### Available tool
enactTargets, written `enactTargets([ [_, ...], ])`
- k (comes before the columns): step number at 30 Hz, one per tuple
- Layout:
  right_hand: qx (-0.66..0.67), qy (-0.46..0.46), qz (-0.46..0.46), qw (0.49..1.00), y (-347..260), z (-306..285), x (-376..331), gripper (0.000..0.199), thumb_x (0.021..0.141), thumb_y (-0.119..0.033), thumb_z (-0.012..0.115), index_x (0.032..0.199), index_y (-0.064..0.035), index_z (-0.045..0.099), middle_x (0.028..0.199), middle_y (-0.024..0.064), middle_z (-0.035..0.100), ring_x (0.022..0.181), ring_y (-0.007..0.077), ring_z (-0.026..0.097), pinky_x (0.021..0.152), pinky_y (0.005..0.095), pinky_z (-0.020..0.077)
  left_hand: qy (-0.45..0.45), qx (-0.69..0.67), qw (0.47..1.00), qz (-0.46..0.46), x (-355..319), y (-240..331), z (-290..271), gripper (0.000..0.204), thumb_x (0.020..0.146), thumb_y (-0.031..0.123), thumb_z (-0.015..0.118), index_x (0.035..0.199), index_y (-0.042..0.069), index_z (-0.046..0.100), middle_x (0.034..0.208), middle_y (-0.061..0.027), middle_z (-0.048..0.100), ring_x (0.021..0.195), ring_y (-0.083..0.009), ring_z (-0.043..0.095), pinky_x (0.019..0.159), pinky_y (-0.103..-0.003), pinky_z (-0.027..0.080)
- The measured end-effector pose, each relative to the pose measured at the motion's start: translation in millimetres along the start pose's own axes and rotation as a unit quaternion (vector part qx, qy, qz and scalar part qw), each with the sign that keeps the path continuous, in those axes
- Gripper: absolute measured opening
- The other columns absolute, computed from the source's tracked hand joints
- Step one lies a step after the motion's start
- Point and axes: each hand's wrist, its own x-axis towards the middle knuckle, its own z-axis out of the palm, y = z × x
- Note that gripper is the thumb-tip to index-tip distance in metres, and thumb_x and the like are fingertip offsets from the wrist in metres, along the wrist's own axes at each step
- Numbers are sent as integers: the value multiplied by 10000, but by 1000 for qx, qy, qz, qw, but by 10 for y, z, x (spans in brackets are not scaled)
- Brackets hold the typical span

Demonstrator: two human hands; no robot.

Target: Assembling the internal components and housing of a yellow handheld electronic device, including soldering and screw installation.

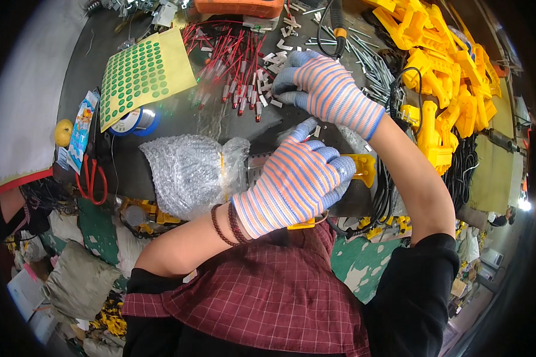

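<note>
Both my hands wear striped orange-and-blue gloves with grey-blue fingertips. My left hand (pixel 298 181) is curled over a yellow plastic part (pixel 364 170), which shows beyond its fingers and below the palm; most of it is hidden. The index finger of that hand stretches forward. Farther up the bench, my right hand (pixel 333 92) reaches over small white pieces (pixel 274 59), its fingers bent and apart, with nothing visible in them. Beside the white pieces lies a bunch of red wires (pixel 238 65) with clear sleeves at their ends.
Bubble wrap (pixel 187 169) lies left of my left hand. A sheet of green round stickers (pixel 140 74), a solder spool (pixel 136 122) and red-handled scissors (pixel 92 178) are farther left. Long metal pins (pixel 369 71) and a heap of yellow plastic parts (pixel 446 77) lie at the right, near black cables (pixel 461 169).
</note>
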Motion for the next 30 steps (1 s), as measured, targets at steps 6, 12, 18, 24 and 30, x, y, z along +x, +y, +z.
enactTargets([
  [6,-140,21,-12,990,-34,109,7,308,838,-228,675,1122,-110,650,1133,156,629,1036,375,617,900,460,502,57,-45,997,-6,27,5,37,190,763,208,729,927,144,658,831,-54,660,829,-275,654,1037,-522,423],
  [12,5,127,49,991,-83,-78,-448,223,866,-183,679,1042,-58,622,972,169,666,945,389,634,833,454,510,61,-54,997,-6,34,2,45,155,780,197,722,899,124,655,828,-69,686,811,-286,667,996,-528,447],
  [18,488,184,300,799,-463,-383,-1260,163,876,-135,701,957,-4,647,805,1,653,696,41,570,623,203,451,22,-69,997,-32,69,34,-18,116,802,186,692,872,94,683,841,-64,695,828,-302,669,1025,-560,418],
  [24,512,165,347,769,-656,-350,-1717,222,872,-128,723,1043,10,691,830,27,676,665,61,595,614,205,486,30,-59,997,-41,72,44,7,100,773,107,731,866,91,698,803,-51,682,777,-271,669,1063,-551,403],
  [30,485,215,338,777,-726,-183,-1760,164,890,-73,691,1028,16,684,843,42,683,679,75,608,620,216,492,42,-60,996,-47,78,66,26,93,776,89,734,860,97,695,792,-53,680,758,-269,670,1058,-549,412],
])
